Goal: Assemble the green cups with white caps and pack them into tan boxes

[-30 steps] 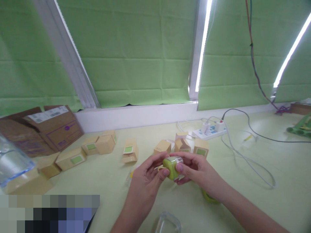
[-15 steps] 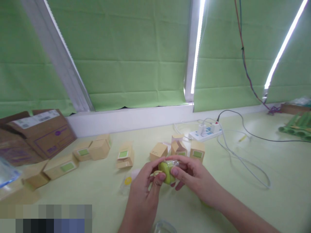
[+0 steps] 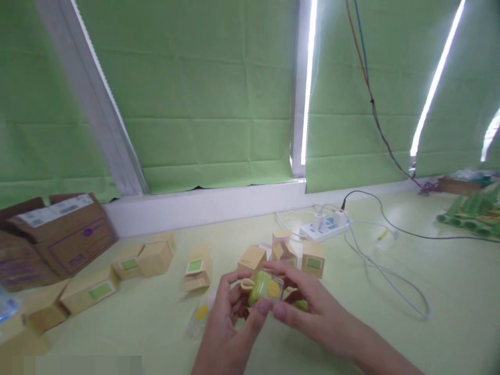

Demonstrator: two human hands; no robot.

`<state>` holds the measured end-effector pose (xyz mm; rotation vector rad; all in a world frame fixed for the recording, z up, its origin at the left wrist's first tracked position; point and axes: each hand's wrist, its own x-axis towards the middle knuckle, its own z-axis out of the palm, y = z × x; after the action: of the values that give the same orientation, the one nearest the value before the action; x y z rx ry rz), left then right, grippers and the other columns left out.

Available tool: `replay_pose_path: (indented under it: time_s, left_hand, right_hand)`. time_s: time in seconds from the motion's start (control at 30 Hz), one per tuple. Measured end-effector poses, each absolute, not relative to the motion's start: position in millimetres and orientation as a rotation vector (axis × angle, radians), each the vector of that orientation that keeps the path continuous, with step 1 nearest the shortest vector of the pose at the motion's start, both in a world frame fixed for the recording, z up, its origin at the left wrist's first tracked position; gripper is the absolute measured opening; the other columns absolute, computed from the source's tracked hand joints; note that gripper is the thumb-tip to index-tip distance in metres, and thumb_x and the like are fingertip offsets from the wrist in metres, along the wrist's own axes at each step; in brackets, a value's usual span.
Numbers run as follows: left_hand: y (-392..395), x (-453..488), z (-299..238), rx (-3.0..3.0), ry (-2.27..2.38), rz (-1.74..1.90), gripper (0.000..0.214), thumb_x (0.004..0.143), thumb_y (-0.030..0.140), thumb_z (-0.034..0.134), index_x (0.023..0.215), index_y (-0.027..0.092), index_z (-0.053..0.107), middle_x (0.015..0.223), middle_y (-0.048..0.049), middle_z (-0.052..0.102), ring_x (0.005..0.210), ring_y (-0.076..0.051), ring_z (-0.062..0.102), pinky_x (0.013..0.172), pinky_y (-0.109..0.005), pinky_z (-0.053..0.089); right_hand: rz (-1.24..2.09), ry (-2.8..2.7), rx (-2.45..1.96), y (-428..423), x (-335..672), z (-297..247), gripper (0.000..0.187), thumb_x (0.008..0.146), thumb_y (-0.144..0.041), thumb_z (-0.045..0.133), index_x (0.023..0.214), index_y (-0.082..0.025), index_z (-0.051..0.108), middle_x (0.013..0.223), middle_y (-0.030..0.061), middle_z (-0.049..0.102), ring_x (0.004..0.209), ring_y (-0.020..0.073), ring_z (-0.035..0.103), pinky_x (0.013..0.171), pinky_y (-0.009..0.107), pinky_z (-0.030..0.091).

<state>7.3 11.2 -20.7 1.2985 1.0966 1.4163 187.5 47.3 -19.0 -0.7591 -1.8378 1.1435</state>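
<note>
Head view: left hand [image 3: 228, 330] and right hand [image 3: 320, 315] are gripping the green case [image 3: 255, 289] over the table [image 3: 148, 333], seemingly steadying it from both ends; small boxes [image 3: 313, 256] are standing beyond, the power strip [image 3: 312, 234] lying toward the far edge.

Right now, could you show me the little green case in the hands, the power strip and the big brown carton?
Green case [image 3: 261, 285]: head view, its green part.
Power strip [image 3: 330, 225]: head view, top face between plugs.
Brown carton [image 3: 78, 246]: head view, purple-printed side.
</note>
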Motion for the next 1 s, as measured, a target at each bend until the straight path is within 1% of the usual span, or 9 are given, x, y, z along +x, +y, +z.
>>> replay_pose_path:
  time_s: [0.1,0.23,0.33,0.47,0.57,0.63,0.77,0.9,1.0]
  left_hand:
    - [13,3,-19,1.230,1.062,1.391,0.070,0.077,0.056,0.076,0.127,0.028,0.035,0.096,-0.0046,0.074,0.088,-0.024,0.072,0.082,-0.037,0.052]
    - [21,-3,-17,1.304,1.071,1.338,0.080,0.078,0.058,0.074,0.137,0.028,0.027,0.080,0.0031,0.067,0.077,-0.020,0.067,0.071,-0.031,0.050]
    - [31,-7,-10,1.454,1.192,1.263,0.060,0.089,0.058,0.060,0.131,0.024,0.035,0.073,0.0057,0.061,0.066,-0.016,0.061,0.063,-0.028,0.048]
    - [50,-7,6,1.914,1.519,1.130,0.035,0.102,0.048,0.029,0.112,0.021,0.050,0.089,-0.0044,0.067,0.074,-0.020,0.066,0.062,-0.032,0.052]
    - [68,1,10,2.161,1.520,1.043,0.019,0.094,0.035,0.053,0.107,0.022,0.060,0.105,-0.0073,0.067,0.097,-0.025,0.065,0.084,-0.040,0.052]
    - [80,11,8,2.301,1.461,0.976,0.025,0.087,0.024,0.062,0.112,0.025,0.065,0.115,-0.0075,0.065,0.111,-0.025,0.060,0.098,-0.041,0.046]
    - [101,25,1,2.474,1.463,0.900,0.044,0.077,0.020,0.073,0.120,0.026,0.067,0.120,-0.0108,0.061,0.115,-0.031,0.054,0.102,-0.046,0.041]
    - [113,32,-4,2.555,1.490,0.865,0.051,0.085,0.027,0.068,0.135,0.028,0.058,0.117,-0.0113,0.062,0.110,-0.031,0.055,0.097,-0.046,0.043]
    - [116,38,-7,2.563,1.522,0.876,0.049,0.086,0.031,0.067,0.133,0.024,0.059,0.114,-0.0129,0.064,0.109,-0.033,0.055,0.096,-0.047,0.043]
  right_hand:
    - [1.184,-1.876,-0.720,44,187,-20,0.066,0.084,-0.041,0.076,0.143,-0.031,0.048,0.132,0.0106,0.058,0.106,0.0254,0.064,0.084,0.038,0.057]
    - [1.275,-1.766,-0.669,45,182,-19,0.056,0.081,-0.037,0.079,0.129,-0.026,0.053,0.114,0.0070,0.064,0.097,0.0216,0.065,0.077,0.032,0.057]
    - [1.243,-1.677,-0.671,49,179,-19,0.054,0.080,-0.035,0.081,0.125,-0.025,0.053,0.107,0.0051,0.065,0.090,0.0187,0.066,0.073,0.029,0.057]
    - [1.082,-1.514,-0.719,58,179,-19,0.047,0.084,-0.034,0.077,0.123,-0.025,0.053,0.110,0.0067,0.065,0.094,0.0203,0.066,0.077,0.032,0.059]
    - [1.054,-1.275,-0.653,64,182,-18,0.041,0.088,-0.038,0.072,0.119,-0.026,0.048,0.115,0.0070,0.062,0.095,0.0203,0.067,0.074,0.030,0.060]
    - [1.045,-1.150,-0.601,67,185,-16,0.040,0.089,-0.039,0.072,0.117,-0.028,0.045,0.115,0.0053,0.061,0.096,0.0196,0.067,0.075,0.029,0.060]
    - [1.026,-1.043,-0.562,69,187,-14,0.041,0.088,-0.038,0.073,0.114,-0.030,0.042,0.115,0.0025,0.058,0.095,0.0180,0.067,0.081,0.031,0.060]
    - [1.066,-1.018,-0.514,68,185,-14,0.048,0.087,-0.037,0.074,0.120,-0.031,0.041,0.118,0.0031,0.057,0.096,0.0185,0.067,0.086,0.034,0.060]
    - [1.082,-1.029,-0.493,68,183,-15,0.053,0.086,-0.036,0.074,0.128,-0.030,0.042,0.120,0.0048,0.058,0.100,0.0204,0.067,0.089,0.035,0.059]
